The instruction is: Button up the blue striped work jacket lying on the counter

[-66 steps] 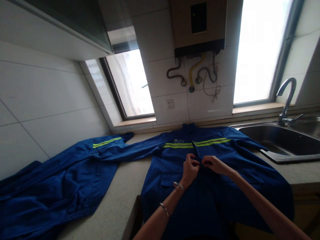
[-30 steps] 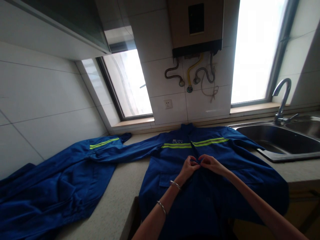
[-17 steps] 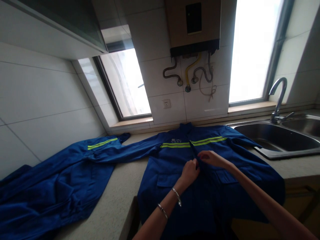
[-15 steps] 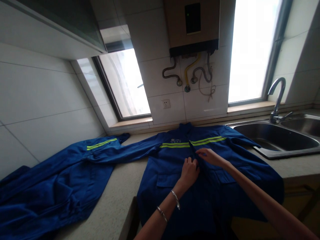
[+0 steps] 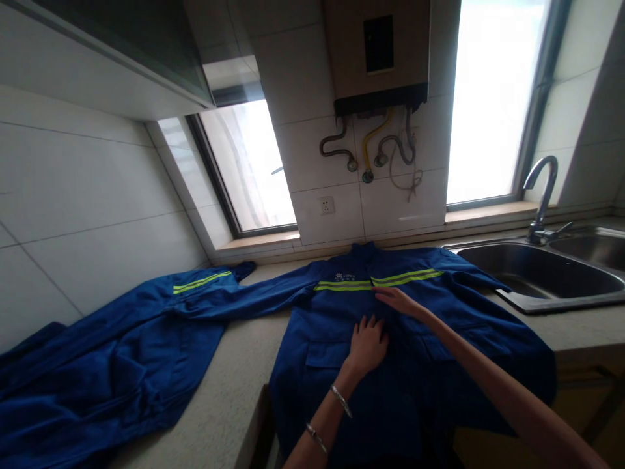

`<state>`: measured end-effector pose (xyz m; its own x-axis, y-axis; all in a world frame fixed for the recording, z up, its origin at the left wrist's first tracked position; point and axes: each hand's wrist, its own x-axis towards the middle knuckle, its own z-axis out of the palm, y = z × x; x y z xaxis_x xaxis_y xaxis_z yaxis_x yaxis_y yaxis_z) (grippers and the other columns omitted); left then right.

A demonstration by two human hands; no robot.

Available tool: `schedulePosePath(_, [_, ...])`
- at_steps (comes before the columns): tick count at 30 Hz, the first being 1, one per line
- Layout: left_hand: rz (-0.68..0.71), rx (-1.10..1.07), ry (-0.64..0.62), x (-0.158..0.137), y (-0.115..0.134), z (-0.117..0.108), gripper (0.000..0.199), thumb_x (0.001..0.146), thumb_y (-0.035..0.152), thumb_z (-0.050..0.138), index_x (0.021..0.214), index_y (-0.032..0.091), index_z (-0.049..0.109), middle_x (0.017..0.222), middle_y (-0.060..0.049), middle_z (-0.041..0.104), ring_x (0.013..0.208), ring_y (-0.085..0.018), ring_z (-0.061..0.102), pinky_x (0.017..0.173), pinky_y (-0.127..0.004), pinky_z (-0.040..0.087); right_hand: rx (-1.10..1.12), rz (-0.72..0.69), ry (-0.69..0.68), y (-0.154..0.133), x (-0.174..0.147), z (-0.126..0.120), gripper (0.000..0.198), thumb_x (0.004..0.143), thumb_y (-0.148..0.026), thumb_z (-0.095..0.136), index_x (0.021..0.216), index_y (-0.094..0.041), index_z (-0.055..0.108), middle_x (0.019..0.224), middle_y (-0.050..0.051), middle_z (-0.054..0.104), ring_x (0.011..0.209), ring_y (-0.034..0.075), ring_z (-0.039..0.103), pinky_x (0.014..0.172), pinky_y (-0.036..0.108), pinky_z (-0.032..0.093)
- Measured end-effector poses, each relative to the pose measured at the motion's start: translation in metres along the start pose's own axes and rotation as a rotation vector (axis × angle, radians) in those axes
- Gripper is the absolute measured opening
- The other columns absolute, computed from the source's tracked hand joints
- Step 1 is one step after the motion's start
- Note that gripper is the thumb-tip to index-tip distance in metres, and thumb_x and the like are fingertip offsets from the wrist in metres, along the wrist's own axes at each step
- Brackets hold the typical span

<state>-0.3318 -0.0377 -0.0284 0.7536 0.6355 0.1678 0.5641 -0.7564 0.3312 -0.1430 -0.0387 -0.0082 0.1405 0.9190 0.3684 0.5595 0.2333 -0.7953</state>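
Open air stretches beyond my right hand [image 5: 394, 300] up to the wall hoses [image 5: 365, 153]; my forearm [image 5: 483, 369] slants between my left hand [image 5: 368, 345] and the sink [image 5: 551, 301], while leftward a bare strip of surface [image 5: 219, 381] runs until a blue sleeve [image 5: 263, 296] crosses it.

The left window [image 5: 251, 169] and right window [image 5: 498, 98] glare white, but low down the blue jacket [image 5: 385, 391] sinks into shadow.
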Motion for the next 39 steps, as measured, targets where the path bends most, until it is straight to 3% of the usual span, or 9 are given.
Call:
schedulePosePath(3, [-0.034, -0.092, 0.040, -0.007, -0.001, -0.018, 0.034, 0.087, 0.027, 0.043, 0.114, 0.020, 0.062, 0.118, -0.008, 0.062, 0.111, -0.022, 0.054, 0.094, -0.032, 0.041, 0.160, 0.046, 0.128, -0.019, -0.040, -0.019, 0.037, 0.085, -0.046, 0.049, 0.100, -0.016, 0.064, 0.097, 0.009, 0.067, 0.089, 0.021, 0.065, 0.072, 0.031, 0.054])
schedulePosePath(6, [-0.122, -0.154, 0.094, -0.019, 0.003, -0.035, 0.026, 0.087, 0.028, 0.044, 0.100, 0.020, 0.066, 0.096, -0.005, 0.069, 0.087, -0.018, 0.063, 0.073, -0.025, 0.044, 0.211, 0.148, 0.174, -0.029, -0.102, -0.021, 0.028, 0.078, -0.045, 0.060, 0.086, -0.018, 0.060, 0.072, 0.002, 0.063, 0.061, 0.016, 0.062, 0.053, 0.025, 0.050])
schedulePosePath(11, [-0.034, -0.279, -0.037, -0.058, 0.024, -0.045, 0.023, 0.083, 0.037, 0.054, 0.086, 0.019, 0.069, 0.073, -0.001, 0.068, 0.066, -0.015, 0.061, 0.059, -0.021, 0.038, -0.142, 0.288, 0.048, -0.015, -0.198, -0.003, 0.022, 0.085, -0.039, 0.050, 0.080, -0.019, 0.060, 0.053, -0.003, 0.051, 0.048, 0.011, 0.050, 0.045, 0.020, 0.039])
schedulePosePath(15, [0.007, -0.268, -0.136, -0.091, 0.039, -0.023, 0.019, 0.079, 0.031, 0.060, 0.095, 0.026, 0.068, 0.075, 0.002, 0.069, 0.070, -0.016, 0.064, 0.063, -0.021, 0.039, -0.435, 0.173, 0.032, 0.003, -0.238, 0.016, 0.015, 0.085, -0.032, 0.051, 0.083, -0.021, 0.062, 0.068, 0.000, 0.059, 0.056, 0.012, 0.054, 0.052, 0.020, 0.044])
schedulePosePath(18, [-0.020, -0.148, -0.073, -0.107, 0.045, 0.005, 0.033, 0.078, 0.015, 0.055, 0.107, 0.030, 0.062, 0.086, 0.002, 0.070, 0.080, -0.019, 0.066, 0.069, -0.024, 0.042, -0.650, -0.061, 0.140, 0.015, -0.253, 0.038, 0.013, 0.082, -0.027, 0.054, 0.093, -0.025, 0.062, 0.096, 0.006, 0.061, 0.083, 0.019, 0.061, 0.069, 0.026, 0.052])
schedulePosePath(21, [-0.025, -0.050, 0.012, -0.114, 0.043, 0.029, 0.047, 0.076, 0.005, 0.051, 0.118, 0.027, 0.056, 0.097, -0.001, 0.067, 0.082, -0.020, 0.066, 0.069, -0.024, 0.045, -0.791, -0.214, 0.255, 0.024, -0.257, 0.062, 0.022, 0.079, -0.022, 0.055, 0.100, -0.024, 0.059, 0.101, 0.009, 0.059, 0.093, 0.024, 0.059, 0.073, 0.032, 0.054])
schedulePosePath(30, [0.115, 0.127, 0.476, -0.108, 0.025, 0.075, 0.033, 0.078, 0.007, 0.057, 0.106, 0.023, 0.061, 0.090, -0.003, 0.062, 0.090, -0.021, 0.060, 0.076, -0.031, 0.052, -0.808, -0.058, 0.383, 0.022, -0.242, 0.080, 0.034, 0.081, -0.014, 0.043, 0.114, -0.020, 0.048, 0.101, 0.009, 0.061, 0.089, 0.024, 0.059, 0.074, 0.037, 0.053])
schedulePosePath(33, [0.155, 0.149, 0.568, -0.107, 0.023, 0.078, 0.032, 0.078, 0.009, 0.060, 0.106, 0.024, 0.062, 0.096, -0.004, 0.060, 0.094, -0.023, 0.058, 0.084, -0.038, 0.051, -0.745, -0.045, 0.374, 0.017, -0.239, 0.076, 0.033, 0.085, -0.016, 0.042, 0.118, -0.021, 0.047, 0.095, 0.007, 0.063, 0.084, 0.021, 0.061, 0.073, 0.033, 0.052])
schedulePosePath(39, [0.186, 0.144, 0.658, -0.110, 0.024, 0.080, 0.024, 0.081, 0.010, 0.054, 0.099, 0.023, 0.065, 0.087, -0.005, 0.061, 0.082, -0.021, 0.059, 0.078, -0.039, 0.051, -0.713, -0.073, 0.319, 0.007, -0.234, 0.077, 0.026, 0.078, -0.013, 0.048, 0.102, -0.023, 0.050, 0.094, 0.007, 0.060, 0.087, 0.023, 0.058, 0.076, 0.035, 0.051])
